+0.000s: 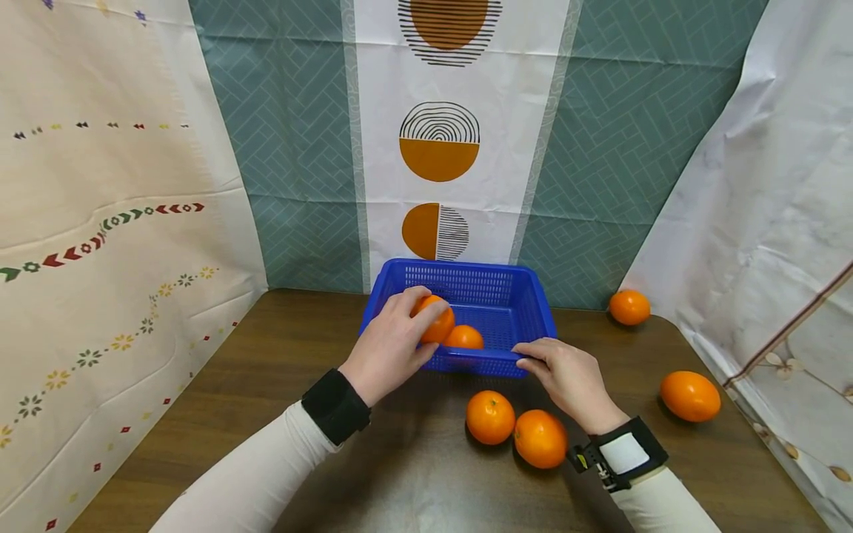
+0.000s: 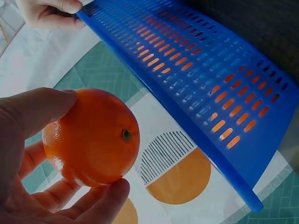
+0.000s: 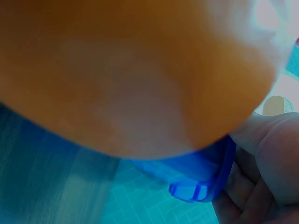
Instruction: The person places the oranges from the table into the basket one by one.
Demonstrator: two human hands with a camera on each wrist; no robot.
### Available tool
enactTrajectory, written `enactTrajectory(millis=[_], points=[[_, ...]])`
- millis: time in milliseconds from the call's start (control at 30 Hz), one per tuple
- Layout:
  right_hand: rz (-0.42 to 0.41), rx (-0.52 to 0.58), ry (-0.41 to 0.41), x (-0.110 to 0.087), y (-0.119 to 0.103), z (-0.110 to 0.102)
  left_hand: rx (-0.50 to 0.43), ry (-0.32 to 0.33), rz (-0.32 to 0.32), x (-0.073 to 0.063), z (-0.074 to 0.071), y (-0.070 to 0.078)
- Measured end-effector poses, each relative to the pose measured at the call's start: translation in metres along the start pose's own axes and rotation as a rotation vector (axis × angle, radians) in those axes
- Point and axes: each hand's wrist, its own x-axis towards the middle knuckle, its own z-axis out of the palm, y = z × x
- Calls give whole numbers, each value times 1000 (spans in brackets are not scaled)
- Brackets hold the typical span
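Note:
My left hand (image 1: 393, 337) grips an orange (image 2: 93, 137) between thumb and fingers, above the near left part of a blue plastic basket (image 1: 546, 314). Another orange (image 1: 464, 337) lies inside, by the basket's front wall. Orange colour shows through the wall slots in two patches in the left wrist view. At the front right, my right hand (image 1: 566, 374) pinches the basket's rim with thumb and fingers. An orange (image 3: 140, 79) fills most of the right wrist view, close to the camera and partly in front of the basket and hand.
In front of the basket, two oranges, one rounder (image 1: 489, 417) and one longer (image 1: 540, 439), sit side by side near my right wrist. Farther right are an orange (image 1: 690, 396) near the table's edge and another (image 1: 629, 307) at the back corner. Patterned cloth (image 1: 300, 148) hangs behind the wooden table (image 1: 293, 340).

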Motion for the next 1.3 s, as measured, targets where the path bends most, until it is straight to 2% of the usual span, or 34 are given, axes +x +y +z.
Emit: enactTrajectory(millis=[233,467,767,1300], points=[[-2,-1,1,0,1,1,-23,-7,-18,5,2,-6],[-7,-3,1,1,1,1,-33,-53,-65,8,5,-11],[3,4,-6,1,0,0,-30,-82,-82,15,10,-17],[1,1,-6,1,1,1,-85,-234,-206,23,15,-28]])
